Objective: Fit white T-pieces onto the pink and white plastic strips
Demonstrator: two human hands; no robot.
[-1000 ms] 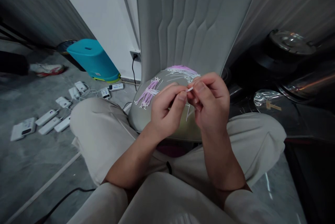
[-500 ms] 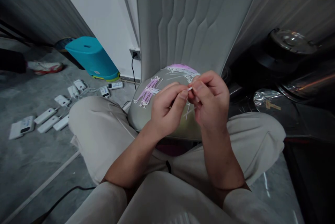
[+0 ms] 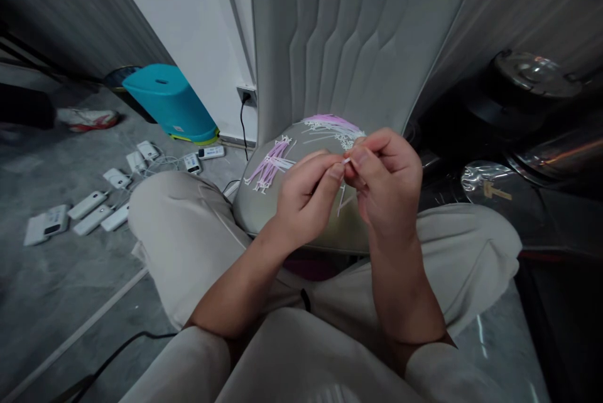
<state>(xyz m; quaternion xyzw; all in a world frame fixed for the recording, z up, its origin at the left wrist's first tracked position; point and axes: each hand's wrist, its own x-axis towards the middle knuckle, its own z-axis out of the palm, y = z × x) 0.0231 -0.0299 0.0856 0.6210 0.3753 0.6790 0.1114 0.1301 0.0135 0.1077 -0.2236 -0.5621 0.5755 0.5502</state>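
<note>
Pinching a short white plastic strip [image 3: 347, 161] at the fingertips, left hand [image 3: 306, 202] and right hand [image 3: 389, 186] each in a closed grip on it, above a grey upholstered seat [image 3: 252, 214]; loose pink-and-white plastic strips [image 3: 271, 166] lie in two heaps on the seat, just beyond both hands.

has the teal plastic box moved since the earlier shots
No. The teal plastic box keeps the same spacing from the wall socket; both shift together in the view, so the head camera moved, not the box.
</note>
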